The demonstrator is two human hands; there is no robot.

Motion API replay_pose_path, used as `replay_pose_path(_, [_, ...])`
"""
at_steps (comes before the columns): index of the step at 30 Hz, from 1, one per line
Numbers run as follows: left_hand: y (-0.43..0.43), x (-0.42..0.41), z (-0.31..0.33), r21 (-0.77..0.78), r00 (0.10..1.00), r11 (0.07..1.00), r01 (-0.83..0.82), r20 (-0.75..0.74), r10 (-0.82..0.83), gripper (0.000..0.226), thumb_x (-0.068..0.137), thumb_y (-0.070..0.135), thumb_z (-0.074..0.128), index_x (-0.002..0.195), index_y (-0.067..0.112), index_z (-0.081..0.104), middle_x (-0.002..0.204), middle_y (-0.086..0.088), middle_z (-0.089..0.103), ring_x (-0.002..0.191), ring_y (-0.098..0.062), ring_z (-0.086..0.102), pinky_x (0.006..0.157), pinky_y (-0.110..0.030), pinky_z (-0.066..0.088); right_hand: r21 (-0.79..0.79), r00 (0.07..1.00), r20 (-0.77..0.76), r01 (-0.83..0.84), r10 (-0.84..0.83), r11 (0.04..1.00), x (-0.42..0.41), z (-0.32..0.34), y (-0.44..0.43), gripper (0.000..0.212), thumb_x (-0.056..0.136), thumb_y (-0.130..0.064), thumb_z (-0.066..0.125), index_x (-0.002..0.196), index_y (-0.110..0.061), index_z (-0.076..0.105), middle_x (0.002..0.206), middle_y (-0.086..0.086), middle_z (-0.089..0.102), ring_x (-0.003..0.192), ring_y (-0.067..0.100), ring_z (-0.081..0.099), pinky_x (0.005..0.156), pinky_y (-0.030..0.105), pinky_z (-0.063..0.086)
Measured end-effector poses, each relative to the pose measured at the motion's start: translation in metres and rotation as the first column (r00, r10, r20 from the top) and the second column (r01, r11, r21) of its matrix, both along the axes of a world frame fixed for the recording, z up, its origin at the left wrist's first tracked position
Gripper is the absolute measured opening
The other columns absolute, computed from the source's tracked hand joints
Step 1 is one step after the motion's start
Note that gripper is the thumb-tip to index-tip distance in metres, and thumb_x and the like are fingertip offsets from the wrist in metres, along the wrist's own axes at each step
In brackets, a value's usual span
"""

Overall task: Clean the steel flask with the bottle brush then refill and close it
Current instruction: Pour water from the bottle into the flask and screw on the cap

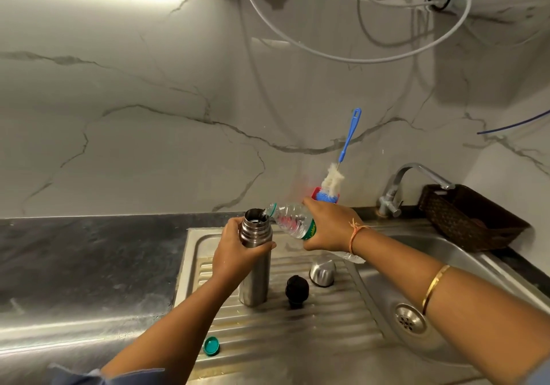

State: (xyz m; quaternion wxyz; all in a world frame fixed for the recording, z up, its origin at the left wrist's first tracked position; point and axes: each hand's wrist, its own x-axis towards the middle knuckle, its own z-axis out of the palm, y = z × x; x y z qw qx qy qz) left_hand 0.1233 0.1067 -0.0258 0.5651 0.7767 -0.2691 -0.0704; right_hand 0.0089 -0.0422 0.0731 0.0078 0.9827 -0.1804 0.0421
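On the drainboard [297, 340]: steel flask [254, 277] upright, long axis vertical, mouth open. Left hand [238, 250] has its fingers wrapped round the flask's ribbed neck, steadying it. Right hand [327, 227] grasps a plastic bottle [290, 218], tilted neck-down to the left, mouth just at the flask rim; water appears to run in. Judgement: refill step in hand. Closing turns on the black stopper [296, 288] and steel cap [322, 271]: both lie just right of the flask base, nearer the right hand. Bottle brush [348, 140] stands by the wall, well apart
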Motion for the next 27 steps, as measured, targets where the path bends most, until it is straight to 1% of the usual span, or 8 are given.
replay_pose_path(6, [0.000,0.000,0.000,-0.012,1.000,1.000,0.010,-0.010,-0.010,0.065,0.062,0.032,0.086,0.110,0.028,0.043,0.101,0.011,0.053,0.090,-0.008,0.054,0.075,-0.028,0.047,0.001,1.000,-0.003,0.013,-0.013,1.000,-0.001,-0.003,-0.005,0.062,0.071,-0.049,0.070,0.117,-0.022,0.038,0.093,-0.004,0.048,0.080,0.016,0.049,0.061,0.028,0.044])
replay_pose_path(10, [0.000,0.001,-0.001,-0.021,1.000,1.000,0.014,-0.017,-0.015,0.064,0.062,0.033,0.087,0.109,0.029,0.043,0.097,0.015,0.053,0.089,-0.007,0.055,0.077,-0.030,0.049,-0.018,1.000,-0.009,0.014,-0.014,1.000,0.000,-0.001,-0.006,0.062,0.072,-0.048,0.070,0.118,-0.023,0.038,0.102,0.000,0.057,0.079,0.017,0.050,0.061,0.028,0.044])
replay_pose_path(16, [0.000,0.003,-0.003,-0.019,0.999,0.999,0.039,-0.030,-0.040,0.065,0.061,0.033,0.087,0.110,0.029,0.043,0.103,0.009,0.057,0.092,-0.009,0.057,0.079,-0.032,0.052,-0.067,1.000,-0.008,0.004,-0.005,0.998,0.002,0.009,-0.004,0.064,0.072,-0.047,0.071,0.122,-0.024,0.038,0.110,0.001,0.058,0.083,0.018,0.050,0.064,0.028,0.040])
replay_pose_path(19, [0.001,0.003,-0.002,-0.025,0.998,0.999,0.038,-0.041,-0.039,0.064,0.061,0.032,0.087,0.108,0.029,0.044,0.100,0.012,0.057,0.089,-0.005,0.057,0.079,-0.031,0.052,-0.082,1.000,-0.006,0.005,-0.006,0.997,0.003,0.011,-0.005,0.061,0.071,-0.044,0.071,0.118,-0.023,0.038,0.108,0.002,0.059,0.079,0.019,0.046,0.064,0.029,0.039])
replay_pose_path(23, [0.001,0.003,0.000,-0.026,0.998,0.998,0.049,-0.048,-0.050,0.063,0.062,0.031,0.087,0.107,0.028,0.043,0.097,0.015,0.055,0.087,-0.001,0.055,0.077,-0.028,0.050,-0.084,1.000,-0.009,0.009,-0.010,0.996,0.003,0.013,-0.006,0.061,0.071,-0.045,0.071,0.117,-0.024,0.038,0.108,0.001,0.058,0.081,0.018,0.045,0.065,0.030,0.042])
replay_pose_path(25, [0.001,0.004,-0.001,-0.025,0.997,0.998,0.053,-0.054,-0.055,0.064,0.062,0.030,0.087,0.107,0.029,0.043,0.098,0.014,0.055,0.088,-0.002,0.055,0.077,-0.028,0.050,-0.095,1.000,-0.010,0.008,-0.009,0.995,0.002,0.013,-0.007,0.061,0.071,-0.044,0.071,0.117,-0.024,0.038,0.108,0.001,0.058,0.081,0.019,0.047,0.064,0.029,0.041])
replay_pose_path(27, [0.001,0.005,-0.002,-0.030,0.997,0.998,0.052,-0.064,-0.054,0.064,0.061,0.030,0.087,0.107,0.029,0.043,0.101,0.010,0.057,0.090,-0.006,0.057,0.080,-0.032,0.052,-0.102,1.000,-0.013,0.005,-0.006,0.995,0.002,0.013,-0.007,0.061,0.071,-0.044,0.071,0.118,-0.024,0.038,0.108,0.001,0.058,0.087,0.021,0.054,0.064,0.029,0.041])
